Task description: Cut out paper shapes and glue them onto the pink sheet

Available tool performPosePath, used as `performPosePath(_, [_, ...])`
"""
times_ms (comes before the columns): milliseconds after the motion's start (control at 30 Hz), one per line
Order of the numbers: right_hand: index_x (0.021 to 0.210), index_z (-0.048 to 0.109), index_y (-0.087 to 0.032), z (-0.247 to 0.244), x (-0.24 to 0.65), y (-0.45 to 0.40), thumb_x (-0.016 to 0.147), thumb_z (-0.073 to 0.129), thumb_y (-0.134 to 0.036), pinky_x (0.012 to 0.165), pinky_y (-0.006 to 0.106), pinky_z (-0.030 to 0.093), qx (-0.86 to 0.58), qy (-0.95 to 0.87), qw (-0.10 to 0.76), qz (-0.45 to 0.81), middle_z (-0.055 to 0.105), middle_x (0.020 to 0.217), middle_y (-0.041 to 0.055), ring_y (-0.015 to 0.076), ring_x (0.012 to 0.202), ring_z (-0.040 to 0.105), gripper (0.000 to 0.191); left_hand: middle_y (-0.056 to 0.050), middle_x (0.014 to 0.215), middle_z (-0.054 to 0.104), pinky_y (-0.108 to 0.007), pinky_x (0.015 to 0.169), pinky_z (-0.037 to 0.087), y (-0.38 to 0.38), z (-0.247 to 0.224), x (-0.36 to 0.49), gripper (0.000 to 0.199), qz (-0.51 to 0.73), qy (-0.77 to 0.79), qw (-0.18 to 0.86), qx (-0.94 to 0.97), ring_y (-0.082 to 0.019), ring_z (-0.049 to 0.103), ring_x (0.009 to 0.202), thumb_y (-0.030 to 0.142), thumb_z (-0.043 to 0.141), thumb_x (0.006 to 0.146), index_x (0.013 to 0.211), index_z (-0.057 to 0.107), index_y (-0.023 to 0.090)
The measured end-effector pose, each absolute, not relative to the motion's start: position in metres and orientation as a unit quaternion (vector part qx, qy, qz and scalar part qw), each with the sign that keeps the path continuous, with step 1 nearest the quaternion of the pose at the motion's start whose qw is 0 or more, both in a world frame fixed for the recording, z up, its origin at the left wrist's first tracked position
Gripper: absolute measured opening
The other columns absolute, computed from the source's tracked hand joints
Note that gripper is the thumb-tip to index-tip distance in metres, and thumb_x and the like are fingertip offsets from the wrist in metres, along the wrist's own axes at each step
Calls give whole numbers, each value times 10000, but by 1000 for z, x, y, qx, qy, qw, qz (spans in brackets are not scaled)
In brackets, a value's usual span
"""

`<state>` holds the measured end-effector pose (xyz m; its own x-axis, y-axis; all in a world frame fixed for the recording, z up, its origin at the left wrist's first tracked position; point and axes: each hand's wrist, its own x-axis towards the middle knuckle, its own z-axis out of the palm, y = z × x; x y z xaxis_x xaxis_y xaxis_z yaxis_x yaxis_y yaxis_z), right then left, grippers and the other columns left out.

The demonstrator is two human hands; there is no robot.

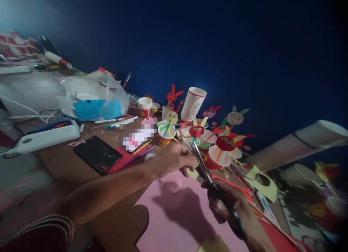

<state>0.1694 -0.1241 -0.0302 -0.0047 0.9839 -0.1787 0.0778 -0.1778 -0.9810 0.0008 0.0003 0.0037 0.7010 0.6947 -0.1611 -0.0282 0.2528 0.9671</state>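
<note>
My right hand (231, 201) is closed around the black handles of a pair of scissors (203, 166), whose blades point up and away. The blades look slightly parted beside the fingertips of my left hand (176, 157). That hand pinches a small yellowish paper piece (196, 162), mostly hidden by the fingers. Under both hands lies a large pink paper sheet (163, 215) with a small pink piece (174, 185) on it. Just beyond my hands stand paper cups (166, 135) holding paper animal faces on sticks, such as a red one with yellow ears (196, 131).
A black phone (97, 155), a white power strip (49, 136) and pens (123, 123) lie at the left. Behind them is a plastic bag (94, 96). A tall cup stack (193, 102) stands at the back, and a large white tube (299, 145) slants at the right.
</note>
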Motion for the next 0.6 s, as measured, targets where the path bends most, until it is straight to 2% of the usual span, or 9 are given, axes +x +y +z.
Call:
performPosePath(133, [916,570,-195,-24,172,-120,716,595,-591,388,227,363,-562,-515,456,460,420,479,-55,103,417,392,444,-21,637,630,-214,473,488,2,1,1,106,257,294,730,561,-49,492,437,218,607,711,696,623,114])
performPosePath(333, [842,558,-200,-23,171,-115,770,526,-571,393,241,350,-565,-537,462,423,427,504,-34,117,427,398,380,-2,509,558,-215,460,484,4,2,3,160,294,326,734,519,-69,476,429,255,567,725,720,625,107])
performPosePath(500, [888,557,-185,-23,170,-116,773,538,-551,404,235,379,-578,-530,470,405,428,489,-49,119,437,437,384,-65,726,646,-229,443,480,8,-1,4,194,312,341,741,488,-62,453,454,258,583,697,797,629,98])
performPosePath(600, [932,563,-171,-23,168,-116,743,582,-547,415,234,390,-585,-509,477,413,438,492,-57,108,429,424,422,-78,762,653,-239,444,485,10,-4,5,223,317,324,748,485,-70,457,469,256,574,680,816,640,93])
